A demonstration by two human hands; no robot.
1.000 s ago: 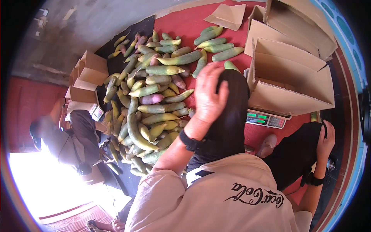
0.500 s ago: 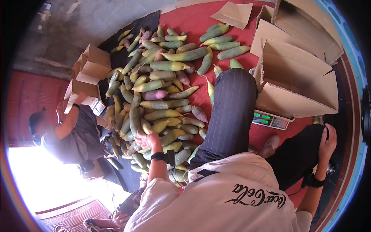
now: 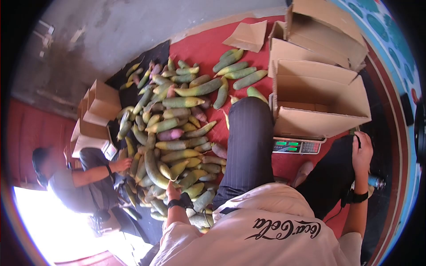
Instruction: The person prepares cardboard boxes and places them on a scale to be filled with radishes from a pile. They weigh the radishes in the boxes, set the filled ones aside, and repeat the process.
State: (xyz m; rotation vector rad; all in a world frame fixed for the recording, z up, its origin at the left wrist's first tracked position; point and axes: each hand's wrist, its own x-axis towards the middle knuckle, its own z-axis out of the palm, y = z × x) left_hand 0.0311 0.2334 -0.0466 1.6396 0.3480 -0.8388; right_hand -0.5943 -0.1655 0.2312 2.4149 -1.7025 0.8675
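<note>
My left hand (image 3: 173, 191) is closed at the lower tip of a long, curved green radish (image 3: 155, 169), which lies on top of a large heap. Many green radishes surround it, with a pinkish-purple one (image 3: 170, 135) further up. My right hand (image 3: 362, 153) lies spread over my right knee, holding nothing. Between my knees, a scale (image 3: 296, 146) with green digits stands under the front of an open cardboard box (image 3: 317, 122).
A co-worker (image 3: 73, 184) crouches at the left, one hand (image 3: 120, 165) at the heap's edge. Cardboard boxes (image 3: 101, 104) stand behind them. A flattened cardboard piece (image 3: 247, 36) lies on the red mat (image 3: 199, 42); another open box (image 3: 319, 37) is at the upper right.
My left hand has gone from open fingers beside the long radish to closed at its tip. The co-worker's raised hand has come down from the boxes to the heap. The whole view has shifted.
</note>
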